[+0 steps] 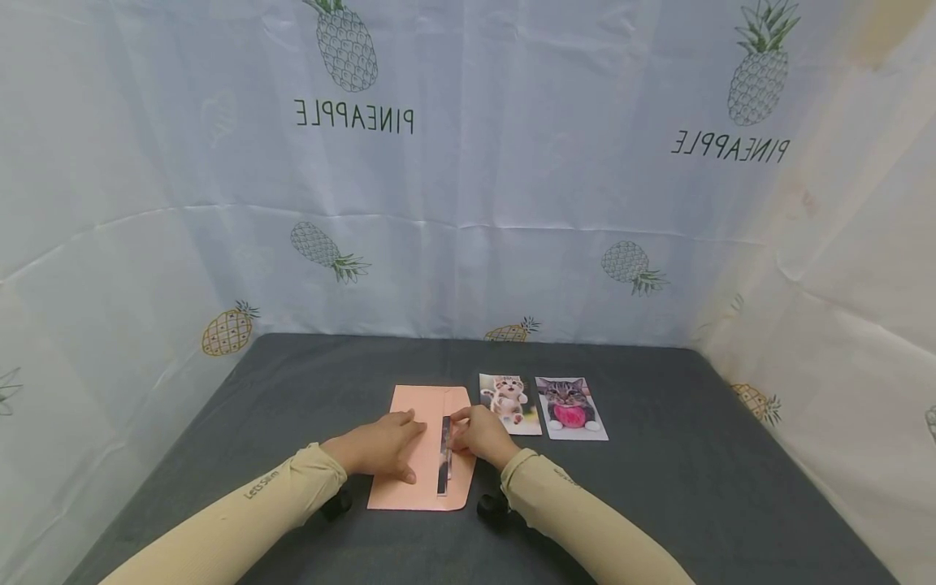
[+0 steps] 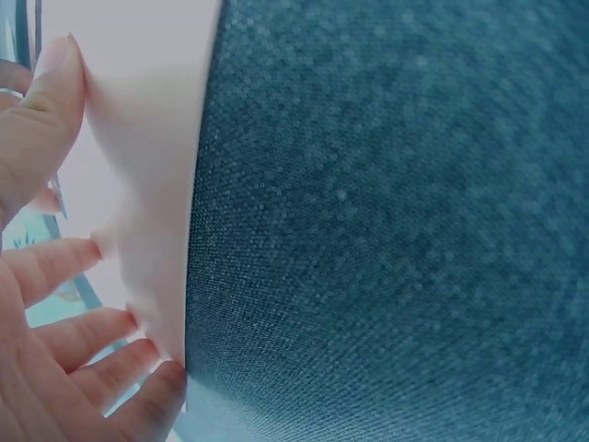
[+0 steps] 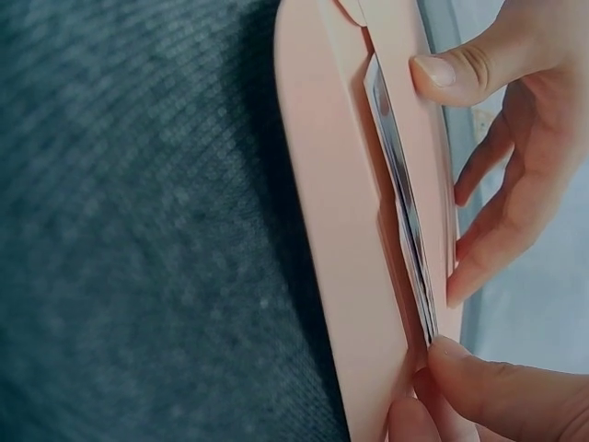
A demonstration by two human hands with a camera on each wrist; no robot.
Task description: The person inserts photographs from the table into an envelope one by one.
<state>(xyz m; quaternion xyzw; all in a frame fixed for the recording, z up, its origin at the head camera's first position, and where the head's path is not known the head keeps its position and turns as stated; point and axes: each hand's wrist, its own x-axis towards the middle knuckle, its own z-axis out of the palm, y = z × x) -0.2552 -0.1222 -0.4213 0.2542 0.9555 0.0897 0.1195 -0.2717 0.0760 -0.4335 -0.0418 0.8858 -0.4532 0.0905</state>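
Observation:
A pink paper envelope [image 1: 427, 481] lies on the dark tabletop, its flap [image 3: 317, 175] folded out to the right. A thin stack of photo cards [image 1: 443, 471] sits mostly inside, with a narrow strip showing along the opening. My left hand [image 1: 380, 445] rests across the left half of the envelope, fingers spread and thumb on the paper. With thumb and finger, my right hand [image 1: 483, 435] pinches the cards' exposed edge at the opening. The right wrist view shows that thumb on one end of the stack [image 3: 405, 207].
Two cat pictures lie right of the envelope: a light kitten photo [image 1: 504, 406], partly behind my right hand, and a tabby photo with a pink ball [image 1: 572, 410]. A pineapple-print curtain [image 1: 468, 179] hangs behind and along both sides of the table [image 1: 658, 487].

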